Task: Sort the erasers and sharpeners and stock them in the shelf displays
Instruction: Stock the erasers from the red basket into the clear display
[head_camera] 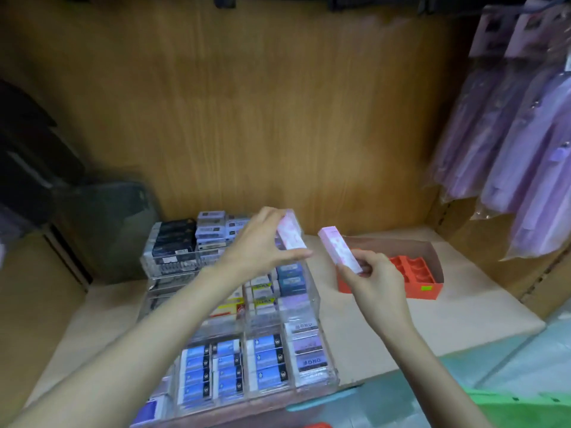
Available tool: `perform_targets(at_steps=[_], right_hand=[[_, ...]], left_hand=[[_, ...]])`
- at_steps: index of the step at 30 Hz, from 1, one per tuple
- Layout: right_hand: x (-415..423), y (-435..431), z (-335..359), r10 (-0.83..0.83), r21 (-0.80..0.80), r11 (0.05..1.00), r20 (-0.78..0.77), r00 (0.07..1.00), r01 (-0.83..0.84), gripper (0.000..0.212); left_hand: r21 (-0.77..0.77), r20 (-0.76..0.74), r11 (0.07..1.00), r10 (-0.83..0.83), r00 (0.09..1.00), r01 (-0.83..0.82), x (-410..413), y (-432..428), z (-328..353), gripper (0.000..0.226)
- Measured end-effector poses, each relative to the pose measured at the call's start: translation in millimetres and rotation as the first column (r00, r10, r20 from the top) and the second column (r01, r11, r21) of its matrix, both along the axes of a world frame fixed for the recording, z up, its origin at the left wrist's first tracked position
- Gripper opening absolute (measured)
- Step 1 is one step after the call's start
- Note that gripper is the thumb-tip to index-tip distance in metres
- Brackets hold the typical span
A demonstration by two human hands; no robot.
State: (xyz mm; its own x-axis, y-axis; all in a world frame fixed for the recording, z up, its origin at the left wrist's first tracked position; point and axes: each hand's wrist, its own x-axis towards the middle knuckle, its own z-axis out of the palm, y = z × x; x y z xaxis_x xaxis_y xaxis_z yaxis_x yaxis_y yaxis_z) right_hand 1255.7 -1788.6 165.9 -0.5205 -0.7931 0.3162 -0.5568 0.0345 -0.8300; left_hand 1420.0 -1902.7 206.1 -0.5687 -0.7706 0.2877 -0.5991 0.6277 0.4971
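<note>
A clear tiered acrylic display [312,307] stands on the shelf, filled with rows of boxed erasers: black and grey ones at the back, blue ones [234,369] in front, purple ones at the right. My left hand [259,242] grips a long pink-and-white eraser box [292,234] above the display's back right corner. My right hand [375,279] pinches the lower end of a second pink-and-white box [338,253], tilted up to the left, just right of the display. The two boxes are apart.
An open orange carton [429,290] with a moulded orange insert lies on the shelf behind my right hand. Purple packaged goods [525,156] hang at the right. A dark translucent bin [105,223] stands at the left. Wooden back panel [278,118] behind.
</note>
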Motion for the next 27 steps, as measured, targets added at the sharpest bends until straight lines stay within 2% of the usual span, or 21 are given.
perform_targets(at_steps=[5,7,10,15,20,27], right_hand=[[8,-26,13,0.001,-0.061,0.998,0.011,1.0,0.0,0.015],[8,-32,12,-0.003,-0.069,0.998,0.029,1.0,0.005,0.014],[6,-34,8,-0.005,-0.078,0.997,0.042,0.999,0.009,0.015],[2,-31,-5,-0.016,-0.069,0.997,0.065,0.998,0.021,0.018],[4,-31,-13,-0.031,-0.048,0.998,0.044,0.999,0.033,0.02],[17,-45,-5,-0.029,-0.055,0.998,-0.006,1.0,0.029,0.019]], left_hand=[[-0.002,0.153,0.998,0.064,0.986,-0.064,7,-63,7,0.078],[0.016,0.211,0.998,0.051,0.976,-0.055,3,-78,3,0.072],[0.034,0.283,0.999,0.03,0.959,-0.042,-1,-92,-4,0.075],[0.069,0.301,0.998,-0.011,0.954,-0.01,1,-100,-15,0.074],[-0.079,0.467,0.997,0.023,0.884,0.016,1,-94,-21,0.065],[-0.154,0.389,0.986,0.118,0.914,-0.062,8,-81,-11,0.036]])
